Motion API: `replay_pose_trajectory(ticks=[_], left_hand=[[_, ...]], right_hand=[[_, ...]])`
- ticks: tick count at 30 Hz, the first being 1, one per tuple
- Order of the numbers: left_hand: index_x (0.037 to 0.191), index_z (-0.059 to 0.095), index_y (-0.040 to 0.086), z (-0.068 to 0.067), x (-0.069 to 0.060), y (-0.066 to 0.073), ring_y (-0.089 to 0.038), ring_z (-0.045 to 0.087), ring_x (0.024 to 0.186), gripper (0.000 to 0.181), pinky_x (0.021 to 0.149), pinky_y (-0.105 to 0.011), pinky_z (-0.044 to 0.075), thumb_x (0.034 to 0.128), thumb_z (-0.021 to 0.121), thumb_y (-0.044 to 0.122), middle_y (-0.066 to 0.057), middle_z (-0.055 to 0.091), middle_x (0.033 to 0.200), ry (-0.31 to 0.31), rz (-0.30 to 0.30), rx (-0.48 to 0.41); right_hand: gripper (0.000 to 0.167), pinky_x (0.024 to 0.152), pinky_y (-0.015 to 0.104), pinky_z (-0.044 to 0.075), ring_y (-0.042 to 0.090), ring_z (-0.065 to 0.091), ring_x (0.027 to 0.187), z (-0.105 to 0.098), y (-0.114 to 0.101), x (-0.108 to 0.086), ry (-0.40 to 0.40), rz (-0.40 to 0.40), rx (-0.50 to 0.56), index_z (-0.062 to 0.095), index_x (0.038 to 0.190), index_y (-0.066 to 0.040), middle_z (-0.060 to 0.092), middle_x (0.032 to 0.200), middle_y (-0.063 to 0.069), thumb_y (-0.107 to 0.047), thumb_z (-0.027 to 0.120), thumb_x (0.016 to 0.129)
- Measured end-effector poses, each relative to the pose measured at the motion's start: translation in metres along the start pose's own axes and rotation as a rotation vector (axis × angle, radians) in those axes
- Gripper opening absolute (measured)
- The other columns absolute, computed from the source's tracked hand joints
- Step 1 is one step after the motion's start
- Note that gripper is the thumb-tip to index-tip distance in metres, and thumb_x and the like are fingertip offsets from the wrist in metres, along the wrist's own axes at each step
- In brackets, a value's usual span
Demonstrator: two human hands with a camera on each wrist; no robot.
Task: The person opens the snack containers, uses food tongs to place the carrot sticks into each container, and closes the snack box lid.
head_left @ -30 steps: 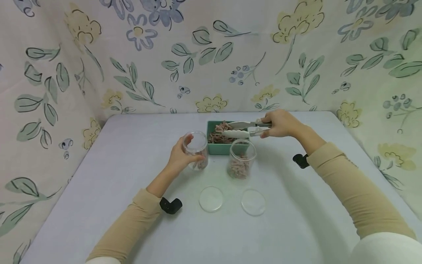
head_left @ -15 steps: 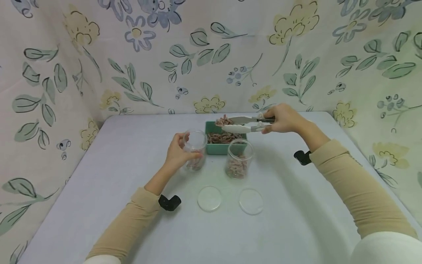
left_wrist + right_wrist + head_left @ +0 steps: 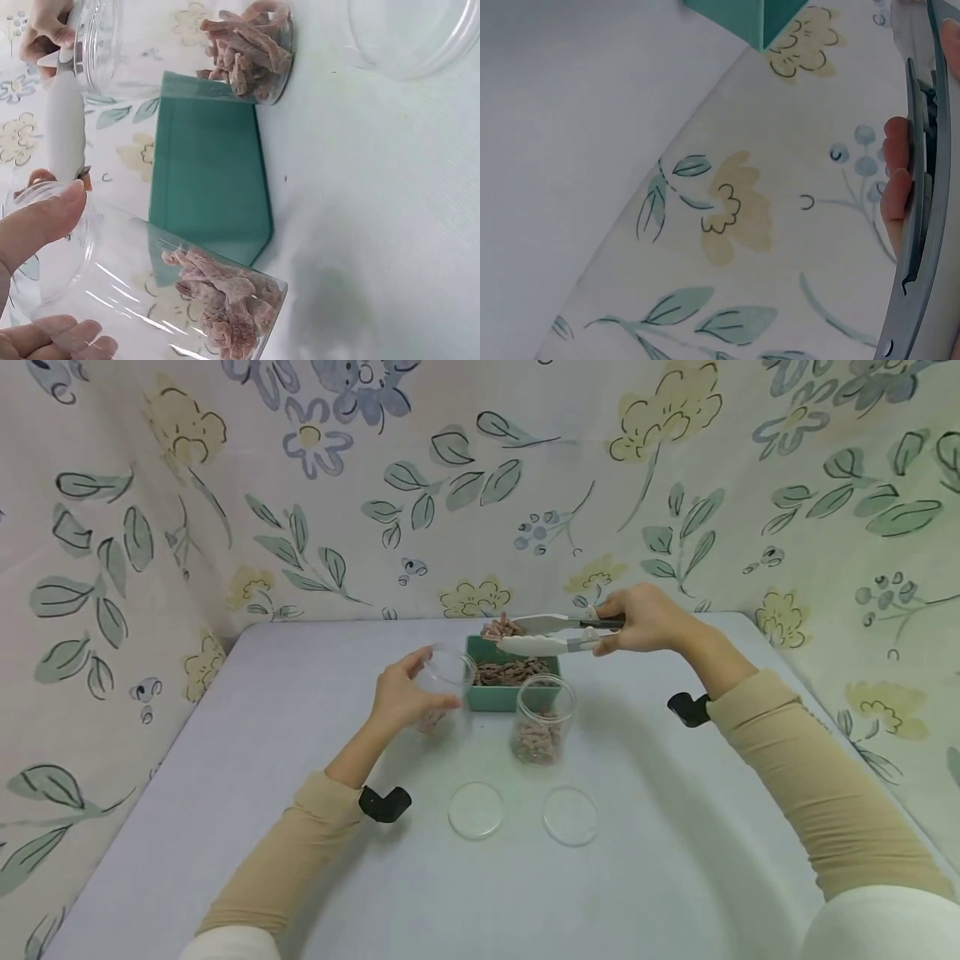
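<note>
My left hand [image 3: 405, 692] grips a clear jar [image 3: 142, 289] near its mouth, thumb on one side and fingers on the other. The jar leans toward the green box, with brownish-pink dried meat strips [image 3: 229, 304] at its bottom. Above the green box [image 3: 501, 699], my right hand [image 3: 645, 620] holds tongs [image 3: 543, 646] with pale tips. A clump of strips [image 3: 501, 627] sits between the tips, just right of the held jar's mouth. More strips lie in the box. A second clear jar [image 3: 543, 727], partly filled with strips, stands upright in front of the box.
Two clear round lids, a left lid [image 3: 476, 811] and a right lid [image 3: 570, 817], lie flat in front of the jars. The white table [image 3: 315, 668] ends at a floral curtain [image 3: 480, 527] behind.
The tongs have lifted a clump of strips out of the box and shifted slightly left. My left hand has raised and tilted its jar toward them.
</note>
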State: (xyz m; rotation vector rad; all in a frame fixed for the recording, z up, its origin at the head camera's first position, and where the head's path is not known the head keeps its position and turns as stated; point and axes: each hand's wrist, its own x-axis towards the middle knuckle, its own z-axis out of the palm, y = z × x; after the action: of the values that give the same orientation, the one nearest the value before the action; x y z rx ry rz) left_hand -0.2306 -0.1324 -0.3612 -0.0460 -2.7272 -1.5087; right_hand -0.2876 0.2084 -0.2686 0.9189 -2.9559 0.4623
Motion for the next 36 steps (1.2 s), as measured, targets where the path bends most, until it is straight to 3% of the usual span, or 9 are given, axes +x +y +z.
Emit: replay_pose_trajectory(ticks=[12, 20, 24, 31, 36], left_hand=[[0.148, 0.04, 0.006, 0.003, -0.002, 0.015, -0.036, 0.038, 0.136, 0.095, 0.111, -0.048, 0.033, 0.0675, 0.09, 0.013, -0.017, 0.043, 0.148, -0.04, -0.013, -0.018], [0.147, 0.041, 0.006, 0.005, -0.003, 0.011, -0.036, 0.037, 0.137, 0.095, 0.112, -0.047, 0.031, 0.0667, 0.09, 0.014, -0.017, 0.044, 0.147, -0.05, 0.027, 0.011], [0.146, 0.042, 0.005, 0.005, -0.004, 0.011, -0.036, 0.038, 0.136, 0.095, 0.111, -0.049, 0.032, 0.0655, 0.091, 0.014, -0.018, 0.045, 0.146, -0.057, 0.053, 0.024], [0.146, 0.042, 0.006, 0.007, -0.006, 0.01, -0.036, 0.039, 0.135, 0.096, 0.11, -0.052, 0.031, 0.0642, 0.091, 0.012, -0.018, 0.047, 0.145, -0.06, 0.044, 0.038], [0.146, 0.043, 0.006, 0.007, -0.007, 0.008, -0.035, 0.039, 0.135, 0.094, 0.111, -0.049, 0.032, 0.0647, 0.091, 0.012, -0.016, 0.047, 0.145, -0.063, 0.032, 0.039]], right_hand=[[0.051, 0.06, 0.033, 0.04, 0.022, 0.048, 0.072, -0.004, -0.032, 0.01, -0.035, -0.061, -0.016, 0.069, 0.116, 0.005, 0.064, 0.089, 0.008, -0.019, 0.082, 0.073], [0.045, 0.059, 0.032, 0.039, 0.019, 0.046, 0.068, 0.0, -0.04, 0.013, -0.062, -0.158, -0.068, 0.072, 0.109, 0.004, 0.059, 0.077, 0.003, -0.019, 0.082, 0.071], [0.046, 0.058, 0.031, 0.037, 0.018, 0.044, 0.066, -0.003, -0.047, 0.015, -0.075, -0.195, -0.152, 0.072, 0.11, 0.003, 0.058, 0.076, 0.002, -0.021, 0.08, 0.071], [0.024, 0.062, 0.037, 0.045, 0.022, 0.051, 0.069, -0.01, -0.07, 0.023, -0.106, -0.264, -0.325, 0.072, 0.09, -0.008, 0.059, 0.078, 0.002, -0.023, 0.076, 0.072], [0.038, 0.065, 0.039, 0.051, 0.024, 0.06, 0.074, -0.013, -0.085, 0.025, -0.11, -0.31, -0.405, 0.073, 0.106, -0.004, 0.065, 0.088, 0.006, -0.018, 0.076, 0.072]])
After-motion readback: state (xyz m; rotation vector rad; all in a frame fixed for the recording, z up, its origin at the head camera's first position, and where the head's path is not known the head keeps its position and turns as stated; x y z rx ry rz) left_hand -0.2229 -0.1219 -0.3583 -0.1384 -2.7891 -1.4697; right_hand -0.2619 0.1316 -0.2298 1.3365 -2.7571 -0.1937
